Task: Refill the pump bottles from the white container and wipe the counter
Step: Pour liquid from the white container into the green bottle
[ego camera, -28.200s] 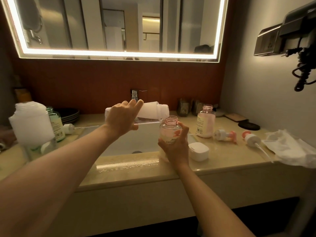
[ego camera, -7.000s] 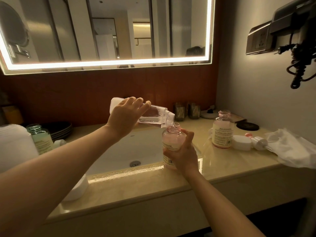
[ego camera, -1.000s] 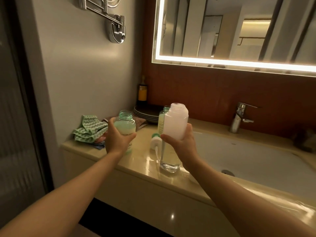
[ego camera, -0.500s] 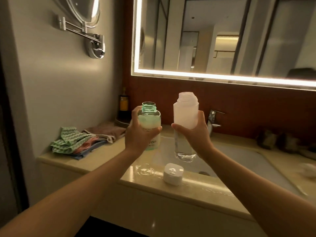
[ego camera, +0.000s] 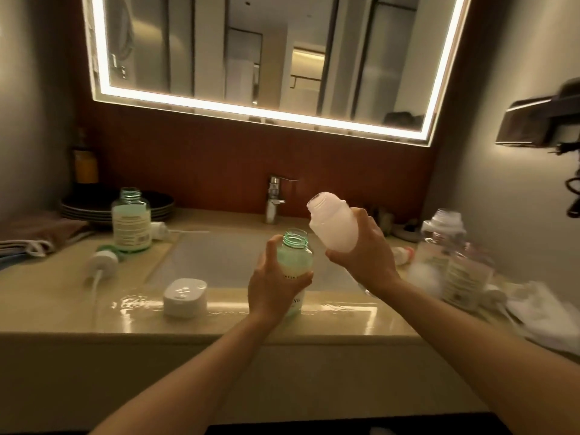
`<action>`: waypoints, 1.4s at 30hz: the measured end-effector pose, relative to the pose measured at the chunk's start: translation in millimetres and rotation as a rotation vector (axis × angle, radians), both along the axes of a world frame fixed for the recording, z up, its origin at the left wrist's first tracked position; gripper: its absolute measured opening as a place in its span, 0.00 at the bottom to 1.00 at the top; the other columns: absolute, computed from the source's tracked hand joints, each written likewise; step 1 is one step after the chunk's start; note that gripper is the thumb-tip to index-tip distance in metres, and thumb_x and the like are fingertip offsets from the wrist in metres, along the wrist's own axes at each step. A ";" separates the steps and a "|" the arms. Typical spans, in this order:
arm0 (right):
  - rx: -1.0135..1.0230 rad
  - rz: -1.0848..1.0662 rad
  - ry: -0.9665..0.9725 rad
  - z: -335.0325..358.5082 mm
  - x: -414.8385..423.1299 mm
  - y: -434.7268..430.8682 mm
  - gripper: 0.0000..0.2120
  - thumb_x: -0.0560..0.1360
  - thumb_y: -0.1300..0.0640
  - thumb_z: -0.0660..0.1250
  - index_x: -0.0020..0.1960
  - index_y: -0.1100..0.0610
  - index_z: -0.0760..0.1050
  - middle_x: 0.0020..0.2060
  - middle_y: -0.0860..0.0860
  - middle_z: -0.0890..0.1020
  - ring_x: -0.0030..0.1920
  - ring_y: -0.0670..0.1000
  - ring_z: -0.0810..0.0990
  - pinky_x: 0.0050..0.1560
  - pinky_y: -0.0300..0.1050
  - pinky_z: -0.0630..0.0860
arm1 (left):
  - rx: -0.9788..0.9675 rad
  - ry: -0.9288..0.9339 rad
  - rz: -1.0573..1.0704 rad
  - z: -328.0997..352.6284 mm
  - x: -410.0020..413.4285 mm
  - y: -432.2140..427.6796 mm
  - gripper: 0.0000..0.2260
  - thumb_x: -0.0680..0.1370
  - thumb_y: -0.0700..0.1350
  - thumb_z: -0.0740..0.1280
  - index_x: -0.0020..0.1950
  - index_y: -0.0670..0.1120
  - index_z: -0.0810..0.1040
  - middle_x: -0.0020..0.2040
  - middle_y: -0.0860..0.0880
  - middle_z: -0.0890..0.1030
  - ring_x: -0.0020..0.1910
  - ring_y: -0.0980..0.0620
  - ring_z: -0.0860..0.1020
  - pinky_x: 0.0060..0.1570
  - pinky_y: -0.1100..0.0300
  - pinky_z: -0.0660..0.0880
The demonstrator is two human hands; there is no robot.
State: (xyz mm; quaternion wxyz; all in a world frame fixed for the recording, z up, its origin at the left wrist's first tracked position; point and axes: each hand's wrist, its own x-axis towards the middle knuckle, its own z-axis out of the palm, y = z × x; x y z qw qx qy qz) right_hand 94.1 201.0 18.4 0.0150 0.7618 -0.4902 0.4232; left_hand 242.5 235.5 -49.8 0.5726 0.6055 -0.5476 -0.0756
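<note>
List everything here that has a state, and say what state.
Held green bottle: uncapped, upright, gripped by left hand.
White container: open, tilted, gripped by right hand.
Other green bottle: uncapped, standing.
White pump head: detached, lying.
White lid: off, lying flat.
Faucet: off.
Mirror light: on.

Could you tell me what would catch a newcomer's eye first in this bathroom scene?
The glowing frame of the mirror on the back wall stands out first. Below it, at the sink, a person holds an open green bottle upright and tilts the white container toward its mouth.
</note>
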 end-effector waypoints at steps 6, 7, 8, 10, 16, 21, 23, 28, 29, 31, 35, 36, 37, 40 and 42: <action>-0.050 -0.079 0.179 -10.0 -24.1 -3.8 0.36 0.65 0.50 0.74 0.68 0.54 0.62 0.57 0.56 0.73 0.55 0.56 0.73 0.49 0.53 0.76 | -0.004 0.029 -0.001 -6.6 -17.5 -13.9 0.36 0.66 0.52 0.75 0.68 0.49 0.60 0.58 0.45 0.75 0.51 0.47 0.75 0.43 0.60 0.70; -0.061 -0.079 0.193 -10.7 -24.2 -4.3 0.36 0.65 0.50 0.74 0.68 0.54 0.62 0.57 0.56 0.74 0.54 0.56 0.73 0.49 0.52 0.76 | -0.009 0.028 0.003 -7.2 -18.4 -14.5 0.36 0.66 0.52 0.75 0.68 0.49 0.60 0.58 0.45 0.75 0.51 0.47 0.76 0.43 0.60 0.70; -0.072 -0.079 0.209 -10.7 -23.6 -4.6 0.36 0.66 0.50 0.74 0.68 0.55 0.62 0.58 0.56 0.74 0.54 0.56 0.73 0.50 0.52 0.75 | -0.014 0.027 0.009 -8.2 -18.8 -15.1 0.36 0.66 0.52 0.75 0.68 0.49 0.60 0.58 0.45 0.75 0.50 0.47 0.76 0.43 0.60 0.71; -0.092 -0.072 0.247 -10.4 -21.7 -4.8 0.36 0.66 0.50 0.75 0.69 0.55 0.62 0.58 0.55 0.74 0.55 0.56 0.73 0.51 0.52 0.75 | -0.018 0.025 0.017 -9.6 -18.6 -15.9 0.36 0.66 0.52 0.75 0.67 0.49 0.60 0.57 0.45 0.76 0.49 0.47 0.76 0.42 0.60 0.71; -0.159 -0.103 0.346 -4.2 -20.8 -6.2 0.35 0.67 0.50 0.73 0.69 0.55 0.62 0.59 0.55 0.74 0.56 0.56 0.73 0.53 0.51 0.73 | -0.012 0.001 0.024 -9.8 -18.0 -16.0 0.35 0.66 0.53 0.75 0.66 0.49 0.60 0.56 0.46 0.76 0.46 0.50 0.73 0.40 0.59 0.70; -0.203 -0.121 0.420 1.2 -24.3 -7.6 0.35 0.67 0.50 0.73 0.69 0.56 0.63 0.59 0.56 0.74 0.56 0.56 0.73 0.54 0.52 0.72 | -0.014 -0.017 0.038 -10.0 -18.4 -15.8 0.36 0.66 0.53 0.75 0.67 0.50 0.60 0.56 0.46 0.75 0.45 0.51 0.72 0.41 0.59 0.72; -0.205 -0.113 0.424 1.7 -23.9 -8.2 0.35 0.67 0.50 0.73 0.69 0.55 0.63 0.59 0.55 0.74 0.57 0.56 0.73 0.55 0.52 0.71 | -0.021 -0.024 0.038 -10.4 -18.0 -15.6 0.36 0.66 0.53 0.75 0.67 0.49 0.60 0.57 0.46 0.75 0.45 0.51 0.72 0.40 0.60 0.71; -0.225 -0.108 0.444 1.9 -24.0 -11.6 0.36 0.66 0.51 0.75 0.69 0.55 0.64 0.59 0.55 0.74 0.57 0.56 0.73 0.56 0.55 0.72 | -0.036 -0.041 0.051 -12.3 -17.7 -15.5 0.36 0.66 0.53 0.75 0.67 0.48 0.60 0.56 0.46 0.75 0.45 0.51 0.73 0.39 0.60 0.71; -0.236 -0.106 0.446 2.1 -24.1 -12.4 0.36 0.65 0.51 0.75 0.68 0.55 0.64 0.58 0.56 0.75 0.56 0.57 0.74 0.56 0.55 0.72 | -0.033 -0.044 0.055 -12.4 -17.5 -15.6 0.36 0.66 0.53 0.75 0.67 0.48 0.60 0.56 0.46 0.75 0.45 0.51 0.73 0.39 0.61 0.71; -0.256 -0.102 0.456 3.2 -24.4 -13.9 0.36 0.64 0.52 0.76 0.68 0.56 0.65 0.57 0.56 0.75 0.55 0.57 0.74 0.55 0.56 0.73 | -0.029 -0.048 0.059 -12.1 -17.7 -15.4 0.36 0.66 0.53 0.75 0.67 0.48 0.60 0.56 0.46 0.75 0.45 0.52 0.72 0.39 0.61 0.70; -0.293 -0.104 0.490 6.2 -25.3 -15.6 0.36 0.64 0.53 0.76 0.67 0.57 0.66 0.56 0.57 0.76 0.55 0.58 0.75 0.54 0.57 0.73 | -0.036 -0.048 0.063 -12.5 -17.8 -14.8 0.37 0.66 0.53 0.75 0.67 0.48 0.60 0.56 0.46 0.75 0.45 0.52 0.72 0.39 0.61 0.70; -0.298 -0.104 0.494 6.6 -25.6 -15.8 0.36 0.64 0.53 0.77 0.67 0.57 0.66 0.56 0.57 0.76 0.54 0.58 0.75 0.54 0.57 0.73 | -0.037 -0.046 0.061 -12.7 -17.9 -14.9 0.37 0.66 0.53 0.75 0.67 0.48 0.60 0.56 0.46 0.75 0.45 0.52 0.72 0.39 0.61 0.70; -0.301 -0.103 0.497 6.5 -25.7 -16.1 0.36 0.63 0.53 0.77 0.67 0.57 0.66 0.56 0.58 0.76 0.54 0.59 0.75 0.54 0.57 0.73 | -0.039 -0.046 0.060 -12.7 -18.0 -15.0 0.37 0.66 0.53 0.75 0.67 0.47 0.60 0.56 0.46 0.75 0.45 0.51 0.73 0.39 0.61 0.70; -0.310 -0.105 0.507 6.3 -25.7 -16.6 0.36 0.63 0.54 0.77 0.67 0.58 0.67 0.56 0.58 0.76 0.54 0.59 0.75 0.54 0.57 0.73 | -0.045 -0.049 0.059 -12.5 -18.2 -15.2 0.36 0.66 0.53 0.75 0.68 0.46 0.60 0.56 0.46 0.75 0.45 0.51 0.72 0.39 0.61 0.69; -0.322 -0.111 0.514 7.1 -25.7 -16.3 0.36 0.63 0.54 0.77 0.67 0.57 0.66 0.56 0.58 0.76 0.54 0.59 0.75 0.54 0.57 0.73 | -0.048 -0.049 0.059 -12.5 -18.3 -15.1 0.36 0.66 0.52 0.75 0.68 0.46 0.60 0.56 0.45 0.75 0.45 0.52 0.72 0.39 0.61 0.69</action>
